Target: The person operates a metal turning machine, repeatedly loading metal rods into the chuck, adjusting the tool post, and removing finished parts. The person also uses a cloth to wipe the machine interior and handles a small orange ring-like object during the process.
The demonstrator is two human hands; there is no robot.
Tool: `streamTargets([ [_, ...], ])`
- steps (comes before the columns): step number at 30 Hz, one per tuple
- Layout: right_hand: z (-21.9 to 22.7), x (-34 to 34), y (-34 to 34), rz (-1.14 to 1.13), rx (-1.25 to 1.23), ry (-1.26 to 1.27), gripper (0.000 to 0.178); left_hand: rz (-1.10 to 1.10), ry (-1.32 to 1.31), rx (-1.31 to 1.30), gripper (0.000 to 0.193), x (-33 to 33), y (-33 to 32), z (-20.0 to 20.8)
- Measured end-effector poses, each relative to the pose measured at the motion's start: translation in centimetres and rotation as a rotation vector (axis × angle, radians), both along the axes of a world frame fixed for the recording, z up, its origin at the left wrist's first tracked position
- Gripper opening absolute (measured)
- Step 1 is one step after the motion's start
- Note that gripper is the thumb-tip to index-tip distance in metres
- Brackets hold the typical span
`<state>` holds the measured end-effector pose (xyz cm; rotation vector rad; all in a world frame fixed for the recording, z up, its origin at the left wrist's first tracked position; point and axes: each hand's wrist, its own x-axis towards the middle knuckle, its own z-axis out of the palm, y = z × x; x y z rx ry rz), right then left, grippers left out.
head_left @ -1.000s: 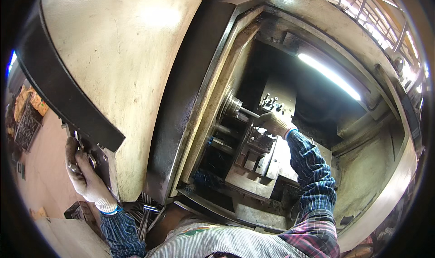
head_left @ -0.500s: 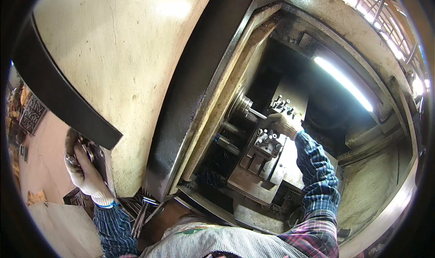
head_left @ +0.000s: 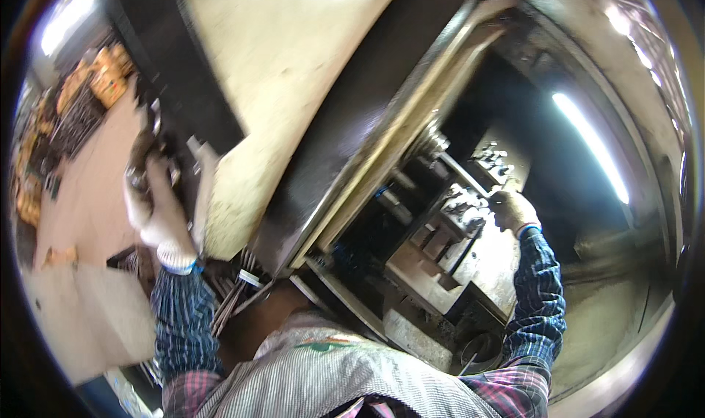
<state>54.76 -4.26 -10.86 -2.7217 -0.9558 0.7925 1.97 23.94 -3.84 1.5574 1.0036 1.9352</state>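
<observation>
My right hand (head_left: 512, 211), in a soiled pale glove, is closed on the free end of a thin metal rod (head_left: 464, 174). That rod sticks out of the chuck (head_left: 432, 142) inside an open lathe. Beside it are a tool block (head_left: 493, 164) with several bolts and a nearer tool post (head_left: 464, 206). At the outer left end of the machine, my left hand (head_left: 158, 209), gloved with dark-stained fingers, curls against metal parts by the black panel (head_left: 169, 58). What its fingers hold is blurred.
The pale sliding door and its dark edge (head_left: 345, 124) stand between my arms. A lamp (head_left: 591, 146) glows inside the enclosure. Several thin rods (head_left: 233, 300) lie bundled below the door. Crates and orange sacks (head_left: 109, 80) stand on the floor at the far left.
My view has turned, shifting the scene. My right hand has drawn away from the chuck, and more of the rod shows. My left hand stays at the machine's left end.
</observation>
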Motion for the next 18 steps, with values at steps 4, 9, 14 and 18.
streamTargets([
  [4,-7.1,7.7,-1.6,0.224,0.220,-0.059,0.017,0.130,0.140,0.101,0.028,1.3,-0.3,0.8],
  [9,-2.7,0.0,7.6,0.126,0.549,0.275,0.027,0.006,0.116,0.125,0.030,1.2,-1.0,1.7],
  [14,-4.9,2.9,12.0,0.813,0.352,-0.281,0.036,0.103,0.210,0.146,0.032,1.1,-0.5,1.8],
  [18,-5.7,3.2,12.9,0.663,0.248,-0.164,0.052,0.157,0.286,0.073,0.024,1.1,-1.3,2.7],
])
